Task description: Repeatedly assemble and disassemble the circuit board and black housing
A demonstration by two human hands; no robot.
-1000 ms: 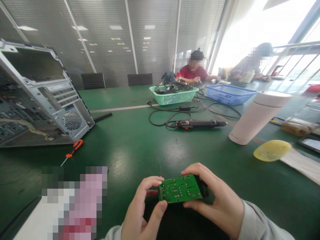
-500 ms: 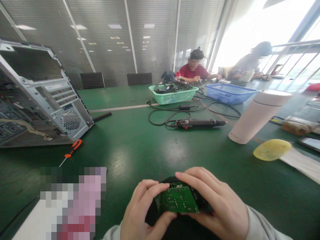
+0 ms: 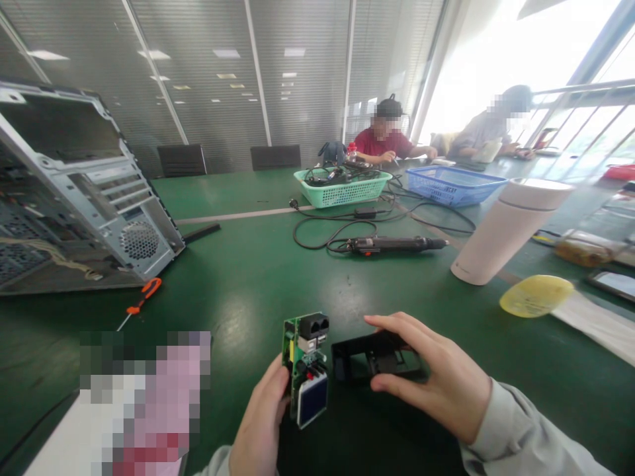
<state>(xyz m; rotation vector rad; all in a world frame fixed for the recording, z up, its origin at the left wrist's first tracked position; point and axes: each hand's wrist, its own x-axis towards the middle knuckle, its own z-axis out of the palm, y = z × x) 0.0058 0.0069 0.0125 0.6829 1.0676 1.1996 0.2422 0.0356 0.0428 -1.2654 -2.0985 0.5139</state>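
— Green tabletop (image 3: 258,264) before us: why hold things apart?
— Our left hand (image 3: 262,413) grips the circuit board (image 3: 300,367) by its side, our right hand (image 3: 441,373) the black casing (image 3: 384,354), both toward the near edge, likely sparing the screen (image 3: 313,400).

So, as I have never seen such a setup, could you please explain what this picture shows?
There is no machine here: these are a person's own bare hands, seen by a camera worn on the head, looking forward and down. The left hand holds a green circuit board with a small screen; the right hand grips a black plastic shell. On the green table lie a corded black tool, two plastic baskets, a pale tumbler and an open metal case. Two people sit beyond.
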